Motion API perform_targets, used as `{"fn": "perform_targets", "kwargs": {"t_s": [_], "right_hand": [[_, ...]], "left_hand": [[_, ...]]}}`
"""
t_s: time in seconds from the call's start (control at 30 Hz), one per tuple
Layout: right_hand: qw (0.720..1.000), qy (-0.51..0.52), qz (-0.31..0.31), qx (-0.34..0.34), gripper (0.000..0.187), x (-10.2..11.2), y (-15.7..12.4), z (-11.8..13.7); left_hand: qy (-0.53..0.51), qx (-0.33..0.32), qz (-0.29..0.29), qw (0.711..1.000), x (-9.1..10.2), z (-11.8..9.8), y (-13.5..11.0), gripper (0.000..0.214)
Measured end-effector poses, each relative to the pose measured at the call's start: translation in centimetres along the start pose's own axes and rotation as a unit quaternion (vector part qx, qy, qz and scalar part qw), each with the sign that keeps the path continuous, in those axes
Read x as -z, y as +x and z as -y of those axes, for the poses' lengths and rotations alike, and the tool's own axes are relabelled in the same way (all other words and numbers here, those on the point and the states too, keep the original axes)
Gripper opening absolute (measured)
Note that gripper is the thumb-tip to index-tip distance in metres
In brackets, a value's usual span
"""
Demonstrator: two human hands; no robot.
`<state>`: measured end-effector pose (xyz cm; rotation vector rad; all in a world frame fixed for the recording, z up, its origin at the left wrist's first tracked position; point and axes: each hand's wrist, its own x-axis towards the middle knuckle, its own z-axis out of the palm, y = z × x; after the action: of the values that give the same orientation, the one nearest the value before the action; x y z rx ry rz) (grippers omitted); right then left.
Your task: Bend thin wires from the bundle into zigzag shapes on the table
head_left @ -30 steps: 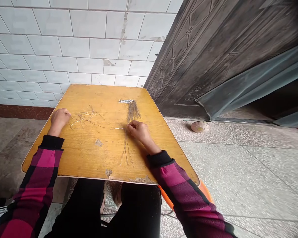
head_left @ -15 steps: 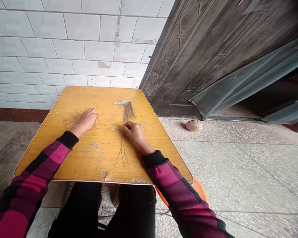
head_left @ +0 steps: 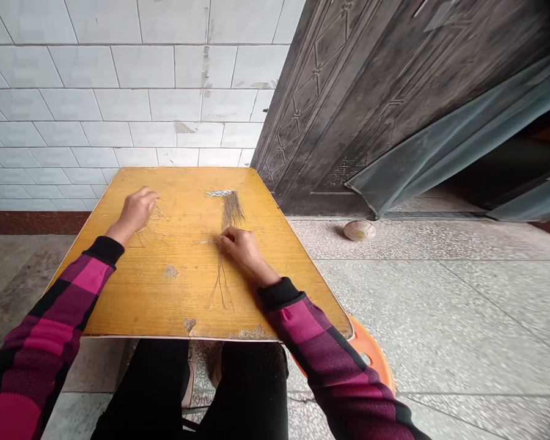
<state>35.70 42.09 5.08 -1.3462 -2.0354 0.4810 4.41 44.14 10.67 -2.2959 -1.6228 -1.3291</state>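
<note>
My right hand [head_left: 242, 247] is closed in a pinch at the bend of a small bundle of thin wires [head_left: 220, 278]. One short end points left from the fingertips, and several strands fan out toward the table's front edge. Farther left, my left hand [head_left: 137, 209] has its fingertips pressed together at a thin wire. Loose wires [head_left: 152, 231] lie spread on the table beside and below that hand. Behind my right hand rests a larger bundle of bent wires [head_left: 233, 209], with pale, silvery ends [head_left: 217, 194] lined up to the left.
The yellow wooden table [head_left: 165, 305] has chipped patches on its top. A white tiled wall [head_left: 174, 104] stands behind it. To the right are a dark carved door [head_left: 321, 122], a grey-green curtain [head_left: 421, 146] and a ball [head_left: 359, 230]. An orange stool [head_left: 376, 360] shows beside the table's front corner.
My left hand has moved left and slightly away from me, uncovering more loose wires. My right hand keeps its pinch on the small wire bundle, almost in place. The view has shifted slightly.
</note>
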Motion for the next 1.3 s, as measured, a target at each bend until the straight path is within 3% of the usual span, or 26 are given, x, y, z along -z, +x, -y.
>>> {"fn": "perform_targets", "kwargs": {"t_s": [0.1, 0.23, 0.5, 0.67, 0.83, 0.97, 1.07, 1.2, 1.3], "right_hand": [[1.000, -0.007, 0.004, -0.001, 0.016, 0.0, 0.0, 0.1], [1.000, 0.000, 0.011, 0.000, 0.016, 0.1, 0.0, 0.2], [1.000, 0.007, 0.015, 0.008, 0.016, -0.1, 0.1, -0.1], [1.000, 0.019, -0.012, 0.018, 0.019, 0.1, 0.0, 0.2], [0.989, 0.146, -0.006, 0.010, 0.028, 0.4, -0.3, 1.2], [0.931, 0.361, 0.059, -0.014, 0.034, 0.6, -0.8, 2.6], [0.877, 0.467, 0.105, -0.032, 0.033, 0.5, -1.3, 3.6], [0.830, 0.533, 0.166, -0.020, 0.034, 0.2, -1.9, 4.3], [0.821, 0.535, 0.199, -0.013, 0.030, 0.0, -2.4, 4.7]], "left_hand": [[0.033, -0.002, -0.129, 0.991, 2.7, 0.5, -0.5, 0.010], [-0.079, 0.065, -0.256, 0.961, 4.5, 0.3, -1.5, 0.008], [-0.323, 0.176, -0.348, 0.862, 4.6, 1.0, -2.3, 0.010], [-0.482, 0.213, -0.285, 0.801, 5.0, -0.4, -2.4, 0.011], [-0.586, 0.295, -0.161, 0.737, 3.2, -4.6, -3.2, 0.010], [-0.609, 0.313, -0.059, 0.726, 1.1, -8.1, -4.5, 0.009], [-0.630, 0.334, -0.008, 0.701, -0.1, -9.9, -5.6, 0.009], [-0.652, 0.354, 0.042, 0.669, -1.5, -11.3, -6.7, 0.011], [-0.647, 0.343, 0.063, 0.678, -2.1, -11.8, -7.2, 0.014]]}}
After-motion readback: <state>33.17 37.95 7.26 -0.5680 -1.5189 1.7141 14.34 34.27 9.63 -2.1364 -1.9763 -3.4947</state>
